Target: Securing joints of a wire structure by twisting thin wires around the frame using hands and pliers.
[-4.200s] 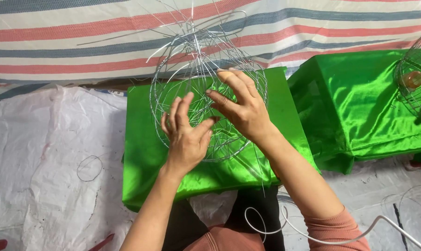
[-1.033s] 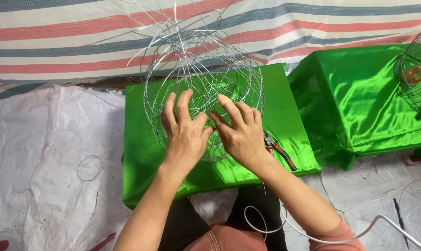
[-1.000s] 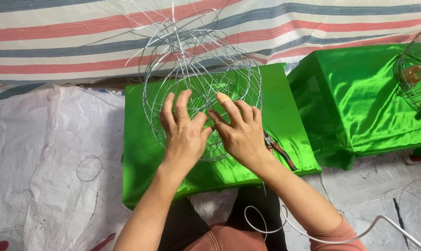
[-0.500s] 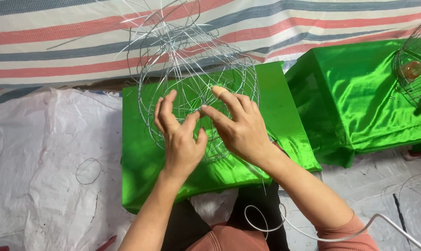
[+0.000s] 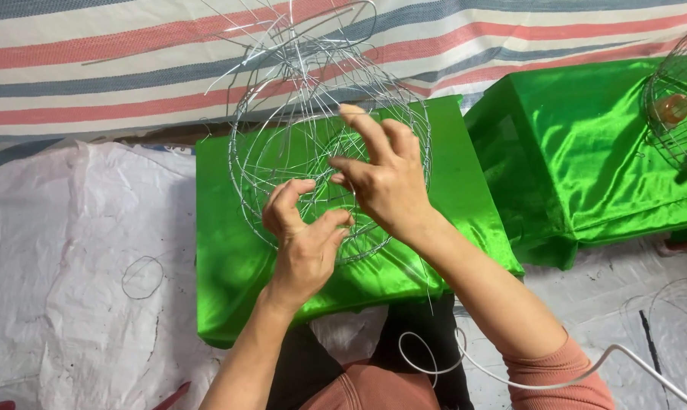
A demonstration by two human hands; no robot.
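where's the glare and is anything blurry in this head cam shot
Head view: glare runs in bright streaks along the folds of the green satin cloth; lighting is even, with soft shadows. The left hand and right hand are slightly soft, and the thin strands of the wire frame smear against the striped tarp.

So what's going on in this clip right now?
A person works on a round wire frame that stands on a table covered in green satin cloth. Both hands are at the frame's middle: the left hand pinches thin wire with curled fingers, and the right hand reaches in from above with fingers spread. Loose wire ends stick up from the frame's top. A second green-covered table stands to the right, bearing another wire frame. A small wire ring lies on the white sheet.
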